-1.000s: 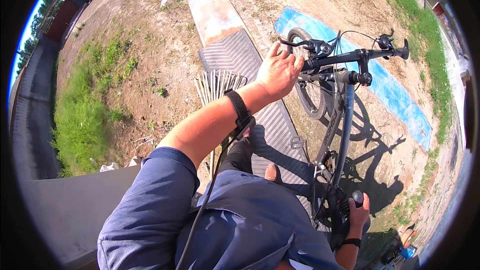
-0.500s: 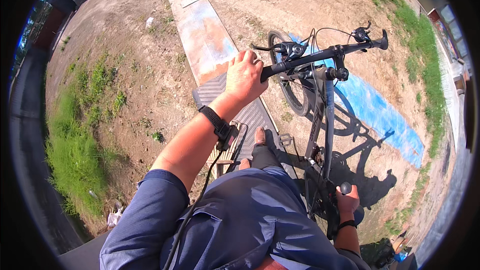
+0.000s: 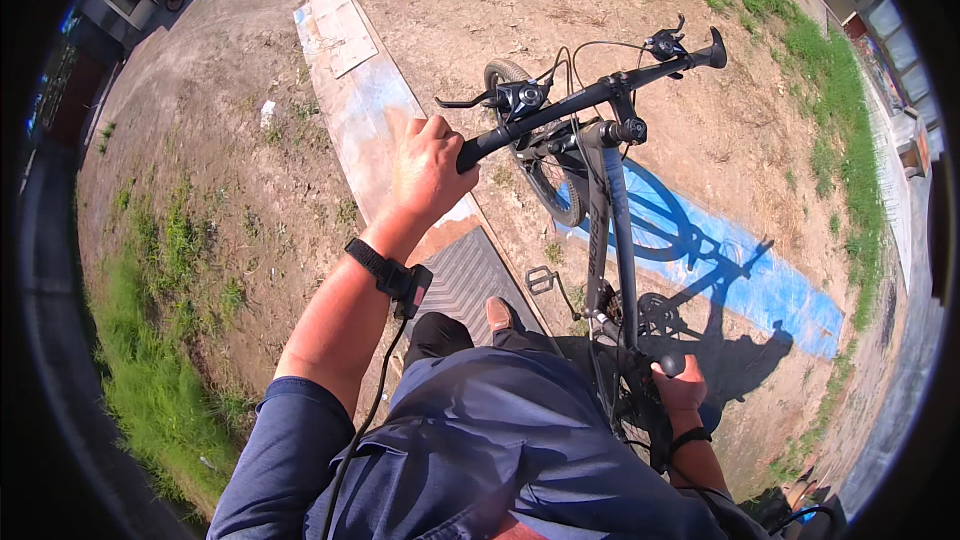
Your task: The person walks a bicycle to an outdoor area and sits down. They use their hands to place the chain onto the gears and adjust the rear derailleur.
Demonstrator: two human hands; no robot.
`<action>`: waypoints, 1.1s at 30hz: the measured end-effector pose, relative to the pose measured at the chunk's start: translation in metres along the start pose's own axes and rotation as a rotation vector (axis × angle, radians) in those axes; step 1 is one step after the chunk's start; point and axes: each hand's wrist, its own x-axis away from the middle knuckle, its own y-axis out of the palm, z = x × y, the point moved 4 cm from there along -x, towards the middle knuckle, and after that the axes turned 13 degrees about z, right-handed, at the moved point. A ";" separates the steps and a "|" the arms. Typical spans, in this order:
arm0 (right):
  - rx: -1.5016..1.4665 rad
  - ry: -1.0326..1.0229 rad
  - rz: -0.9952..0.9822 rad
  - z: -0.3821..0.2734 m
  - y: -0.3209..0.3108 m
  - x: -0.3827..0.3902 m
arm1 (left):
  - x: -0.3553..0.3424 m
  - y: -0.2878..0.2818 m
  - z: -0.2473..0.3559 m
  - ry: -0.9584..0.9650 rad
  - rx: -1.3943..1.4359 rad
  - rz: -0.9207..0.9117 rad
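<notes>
A black metal bicycle [image 3: 612, 230] is standing on dry, cracked dirt, its thin tubes running down from the straight handlebar [image 3: 590, 95] toward the seat end. Beside the front wheel [image 3: 535, 165], a worn blue-painted strip [image 3: 745, 275] is lying flat. The left hand [image 3: 428, 170] is reaching forward on a straight arm, fingers curling tight around the handlebar's left grip. The right hand [image 3: 680, 387] is staying low and bent back, closing around the rear of the frame.

I am counting one black bicycle [image 3: 610, 210], one handlebar [image 3: 590, 95] carrying two brake levers, one pedal [image 3: 540, 280] at six o'clock below it, and my two hands: left hand [image 3: 430, 165], right hand [image 3: 680, 390].
</notes>
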 end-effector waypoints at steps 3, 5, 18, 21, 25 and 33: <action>-0.116 -0.229 0.125 -0.083 0.008 -0.042 | -0.038 0.015 -0.058 -0.022 -0.039 0.003; -0.183 -0.394 0.216 -0.143 0.010 -0.062 | -0.059 0.024 -0.100 -0.047 -0.061 -0.002; -0.054 -0.300 0.191 -0.450 0.103 -0.191 | -0.217 0.067 -0.389 -0.110 -0.018 0.022; -0.038 -0.266 0.093 -0.529 0.126 -0.230 | -0.245 0.087 -0.463 -0.119 -0.056 0.030; -0.033 -0.291 0.040 -0.637 0.157 -0.282 | -0.299 0.104 -0.571 -0.125 -0.086 0.102; -0.067 -0.368 0.050 -0.871 0.204 -0.373 | -0.412 0.153 -0.789 -0.146 -0.061 0.035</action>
